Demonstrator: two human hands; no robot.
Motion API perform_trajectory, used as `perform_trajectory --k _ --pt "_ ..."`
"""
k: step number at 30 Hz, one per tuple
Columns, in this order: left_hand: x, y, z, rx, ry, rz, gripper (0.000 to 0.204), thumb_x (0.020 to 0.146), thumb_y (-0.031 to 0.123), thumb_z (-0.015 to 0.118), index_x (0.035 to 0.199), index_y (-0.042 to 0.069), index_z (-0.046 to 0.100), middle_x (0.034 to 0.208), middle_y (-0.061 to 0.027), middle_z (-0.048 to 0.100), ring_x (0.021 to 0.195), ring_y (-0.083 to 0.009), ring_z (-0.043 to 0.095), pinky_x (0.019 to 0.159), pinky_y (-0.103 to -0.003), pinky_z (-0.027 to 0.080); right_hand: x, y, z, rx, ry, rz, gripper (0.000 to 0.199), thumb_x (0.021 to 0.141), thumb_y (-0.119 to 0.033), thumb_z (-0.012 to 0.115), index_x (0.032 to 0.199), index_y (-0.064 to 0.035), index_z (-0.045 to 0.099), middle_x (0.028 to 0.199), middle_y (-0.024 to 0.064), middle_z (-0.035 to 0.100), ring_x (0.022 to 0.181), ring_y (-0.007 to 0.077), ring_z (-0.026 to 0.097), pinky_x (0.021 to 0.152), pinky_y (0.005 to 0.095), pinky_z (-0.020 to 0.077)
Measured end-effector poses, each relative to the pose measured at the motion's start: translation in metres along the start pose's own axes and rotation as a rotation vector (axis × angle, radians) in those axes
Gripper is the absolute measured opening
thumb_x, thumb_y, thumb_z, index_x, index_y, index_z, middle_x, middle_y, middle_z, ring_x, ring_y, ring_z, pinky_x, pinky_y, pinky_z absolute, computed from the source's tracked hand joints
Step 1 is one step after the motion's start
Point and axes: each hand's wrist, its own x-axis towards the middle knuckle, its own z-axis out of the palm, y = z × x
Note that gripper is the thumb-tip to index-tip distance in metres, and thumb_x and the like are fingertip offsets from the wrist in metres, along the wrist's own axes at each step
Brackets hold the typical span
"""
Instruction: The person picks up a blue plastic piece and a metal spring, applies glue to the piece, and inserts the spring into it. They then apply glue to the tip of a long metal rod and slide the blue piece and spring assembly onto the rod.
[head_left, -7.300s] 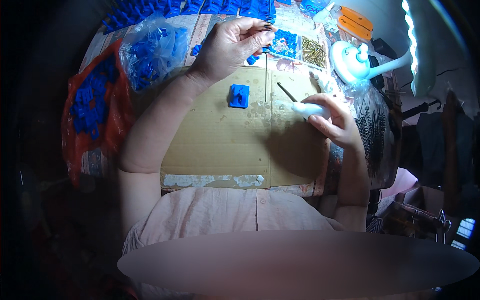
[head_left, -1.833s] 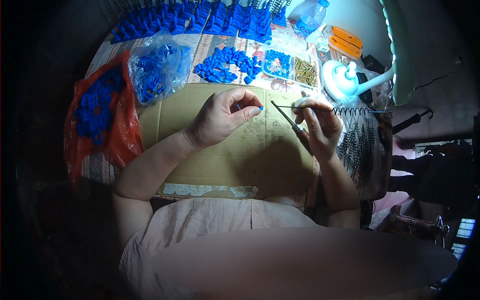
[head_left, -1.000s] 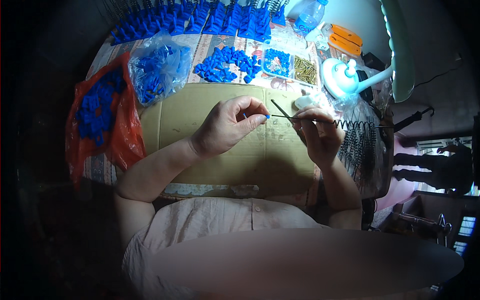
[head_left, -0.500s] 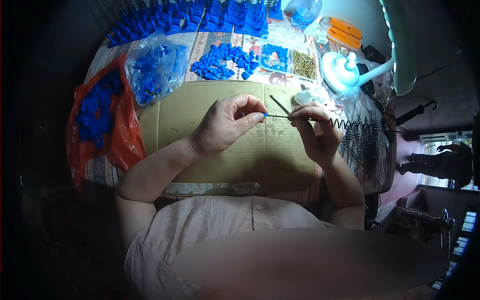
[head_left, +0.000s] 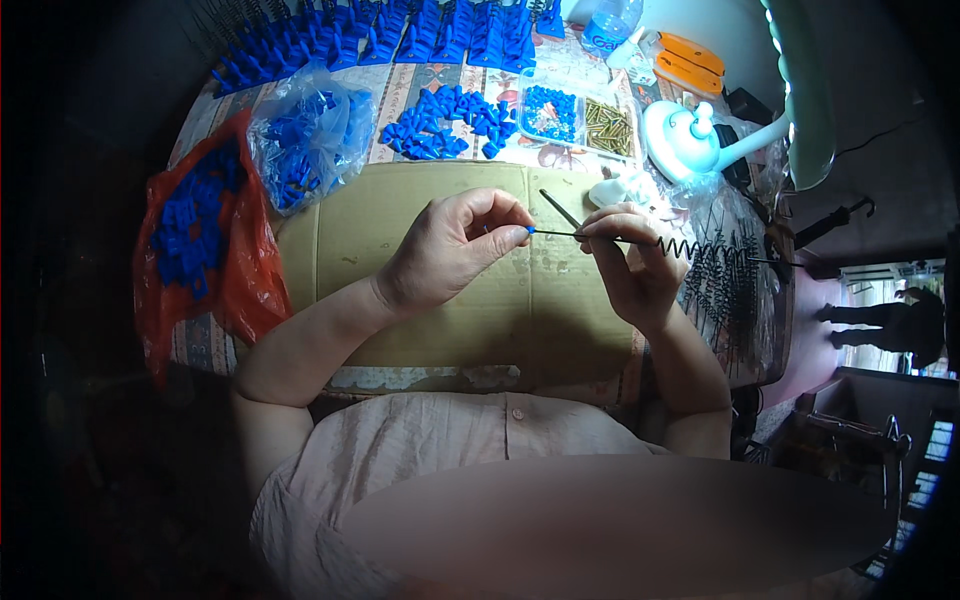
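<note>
Above the cardboard sheet [head_left: 420,340], my left hand [head_left: 440,250] pinches a tiny blue cap [head_left: 531,230] at the left end of a thin black rod [head_left: 556,234]. The rod runs level into my right hand [head_left: 637,275], whose fingers are closed round it. Past those fingers it becomes a black spiral coil [head_left: 678,246], with a straight tip beyond. A slim dark stick [head_left: 560,208] also juts up and left from the right hand's fingers; its held end is hidden.
Blue clips [head_left: 385,35] stand in rows at the back. Blue pieces fill a red bag [head_left: 265,290] and a clear bag [head_left: 345,120]; others lie in a pile [head_left: 440,110]. A clear box [head_left: 583,150], a lamp [head_left: 680,140] and black coils [head_left: 725,280] are rightward. A person [head_left: 890,325] stands far right.
Both hands hold almost still, with the rod and cap in the same place. The distant person at the far right has shifted slightly.
</note>
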Motion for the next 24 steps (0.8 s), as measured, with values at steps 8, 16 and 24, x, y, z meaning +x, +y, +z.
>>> perform_trajectory --k 8,16,24 --pt "0.0003 0.0025 -0.0022 0.042 -0.028 -0.042 0.014 0.094 0.005 0.060 0.107 -0.001 0.061 0.097 -0.0032 0.064 0.092 -0.0076 0.060 0.082 -0.023 0.050 0.0017 -0.0007 0.0011 -0.005 0.012 0.010 0.020 0.075 0.015 0.064 0.090 0.0029 0.058 0.078 0.0135 0.065 0.069 0.0248 0.064 0.061 0.0326 0.0490" --pt "-0.0001 0.0043 -0.0016 0.031 -0.024 -0.042 0.014 0.094 0.005 0.060 0.107 0.000 0.061 0.095 -0.0027 0.064 0.090 -0.0066 0.060 0.081 -0.022 0.049 -0.0002 0.0000 0.0022 -0.017 0.023 0.009 0.021 0.075 0.015 0.064 0.091 0.0026 0.059 0.078 0.0135 0.065 0.068 0.0243 0.064 0.061 0.0322 0.0490" --pt "-0.0002 0.0040 -0.0014 0.044 -0.017 -0.039 0.014 0.094 0.006 0.061 0.106 0.000 0.061 0.094 -0.0023 0.065 0.088 -0.0056 0.060 0.078 -0.021 0.049 0.0007 0.0005 0.0028 -0.003 0.030 -0.010 0.021 0.075 0.015 0.063 0.091 0.0030 0.059 0.079 0.0135 0.064 0.068 0.0234 0.064 0.061 0.0313 0.0489"
